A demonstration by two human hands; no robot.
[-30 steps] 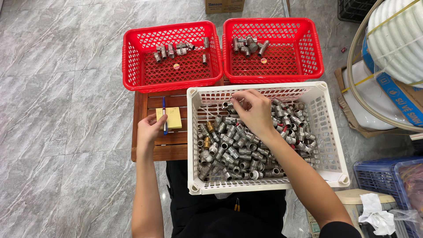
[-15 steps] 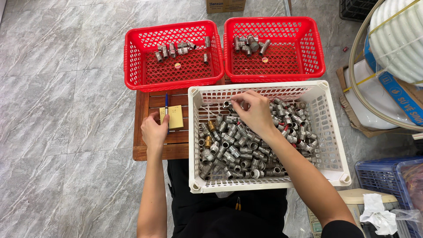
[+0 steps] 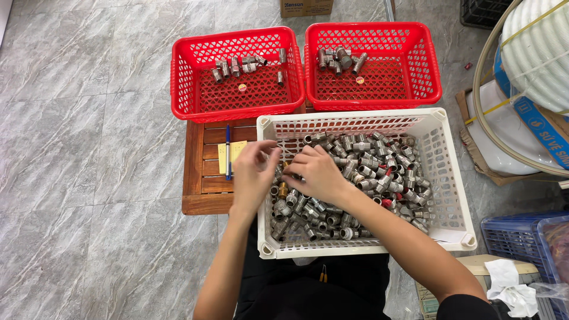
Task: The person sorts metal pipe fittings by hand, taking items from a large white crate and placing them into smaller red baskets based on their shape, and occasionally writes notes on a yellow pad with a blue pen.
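Two red lattice baskets [image 3: 237,98], a white lattice basket [image 3: 450,178] of silver fittings [image 3: 367,172], grey marbled floor [image 3: 89,148]

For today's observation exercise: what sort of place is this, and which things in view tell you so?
Probably a small workshop or parts storeroom. A white basket brims with metal pipe fittings, two red baskets hold sorted few, and coiled white hose sits on the tiled floor.

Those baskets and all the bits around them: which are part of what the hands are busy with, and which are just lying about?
In use:
left hand and right hand, meeting over the metal fittings
white basket holding the heap
two red baskets, each with a few fittings

Lying about:
blue pen and yellow notepad on the wooden stool
coiled white hose
blue crate
crumpled cloth
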